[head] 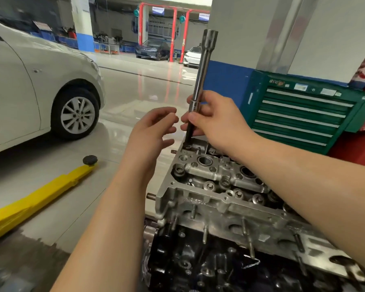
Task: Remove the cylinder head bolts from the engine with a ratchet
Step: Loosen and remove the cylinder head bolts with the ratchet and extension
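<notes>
Long extension bar point(200, 81) standing almost upright, leaning a touch to the right at the top, its lower end dropped into a bolt hole at the far left corner of the cylinder head point(215, 186). The head sits bare and silver on top of the dark engine block point(198, 266), right in front of me, studs sticking out along its near side. My right hand point(217, 121) has the bar low down, fingers and thumb curled round the shaft just above the head. No ratchet handle on top that I can see, only the open square end of the bar up high. My left hand point(154, 129) hovers just beside the bar, not touching it, fingers loosely curled and parted, holding nothing. Out to the left, a yellow lift arm point(40, 197) lies across the shiny floor with its black pad at the tip, and beyond it a white car point(30, 81) with its front wheel facing me. To my right, a green tool cabinet point(303, 114) with rows of drawers stands against the wall behind the engine.
</notes>
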Available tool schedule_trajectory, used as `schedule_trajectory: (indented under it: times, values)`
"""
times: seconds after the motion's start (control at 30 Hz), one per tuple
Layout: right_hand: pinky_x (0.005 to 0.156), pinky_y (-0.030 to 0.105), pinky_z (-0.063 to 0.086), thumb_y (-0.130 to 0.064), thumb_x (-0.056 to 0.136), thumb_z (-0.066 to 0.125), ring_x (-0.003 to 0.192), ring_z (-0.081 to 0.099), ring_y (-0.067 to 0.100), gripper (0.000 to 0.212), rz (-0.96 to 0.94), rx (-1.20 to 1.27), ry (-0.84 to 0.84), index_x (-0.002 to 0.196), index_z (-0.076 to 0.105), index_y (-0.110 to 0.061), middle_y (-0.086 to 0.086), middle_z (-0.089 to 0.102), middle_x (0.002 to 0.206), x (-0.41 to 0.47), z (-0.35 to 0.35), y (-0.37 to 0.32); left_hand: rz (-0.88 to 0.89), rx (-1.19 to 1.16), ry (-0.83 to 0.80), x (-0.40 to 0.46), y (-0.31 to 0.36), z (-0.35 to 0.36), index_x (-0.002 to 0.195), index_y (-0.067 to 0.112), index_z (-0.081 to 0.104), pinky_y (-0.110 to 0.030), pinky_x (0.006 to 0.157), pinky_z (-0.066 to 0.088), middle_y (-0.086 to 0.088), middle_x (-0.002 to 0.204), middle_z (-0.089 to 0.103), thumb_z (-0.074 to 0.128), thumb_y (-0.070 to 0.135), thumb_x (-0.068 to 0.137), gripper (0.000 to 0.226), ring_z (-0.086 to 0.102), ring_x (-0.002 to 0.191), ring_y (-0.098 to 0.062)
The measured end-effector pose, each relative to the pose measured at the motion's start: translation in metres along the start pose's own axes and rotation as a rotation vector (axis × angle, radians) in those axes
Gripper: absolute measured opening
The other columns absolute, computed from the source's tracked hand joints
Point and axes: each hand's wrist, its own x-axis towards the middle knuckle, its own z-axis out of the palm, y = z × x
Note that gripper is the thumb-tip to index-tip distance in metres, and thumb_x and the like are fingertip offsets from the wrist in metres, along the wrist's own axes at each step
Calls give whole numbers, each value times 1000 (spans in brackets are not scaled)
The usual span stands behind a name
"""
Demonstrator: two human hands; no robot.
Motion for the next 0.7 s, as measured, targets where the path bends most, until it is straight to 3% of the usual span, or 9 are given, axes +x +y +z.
schedule_trajectory:
  times: [0.1,0.17,0.23,0.33,0.4,0.5,0.7]
  values:
    - [69,27,63,-12,98,65,83,77,12,23,-44,-44,-10,111,60,-30,-4,79,92,-1,-2,1,8,24,-54,-3,6,8,120,27,75,-50,101,56,-1,116,77,64,27,102,21,72,112,-23]
    - [74,36,64,-11,98,64,86,77,13,25,-67,-59,-1,113,61,-31,-6,79,93,-2,0,4,13,22,-85,-6,7,12,122,24,75,-50,101,57,-4,116,77,64,26,102,23,73,110,-23]
    - [82,45,63,-10,98,65,88,76,17,27,-91,-49,22,112,62,-32,-4,79,93,-4,1,7,20,32,-141,-7,10,15,124,26,75,-44,95,61,-5,115,78,63,26,103,24,75,106,-21]
    - [85,45,62,-7,98,64,88,76,18,28,-112,1,31,113,62,-30,-1,79,93,-7,3,11,57,95,-167,-4,16,16,121,33,77,-37,88,59,-4,105,78,62,24,102,25,72,92,-11]
    - [84,44,62,-6,98,63,87,77,17,29,-113,33,25,116,61,-28,0,79,93,-8,2,12,70,93,-161,0,22,15,117,27,79,-38,89,58,-8,105,79,61,20,102,24,70,91,-12]
    - [89,47,61,-5,97,63,93,76,15,32,-122,20,28,116,60,-31,-1,79,94,-7,1,13,92,66,-169,5,30,20,119,17,76,-25,75,60,-11,111,78,63,19,103,21,73,90,-13]
    - [78,47,63,-16,90,76,77,77,18,31,-119,32,58,113,62,-31,0,77,86,-5,2,16,187,-58,-162,13,44,25,128,18,70,-40,85,59,-14,121,73,72,22,97,31,73,111,-32]
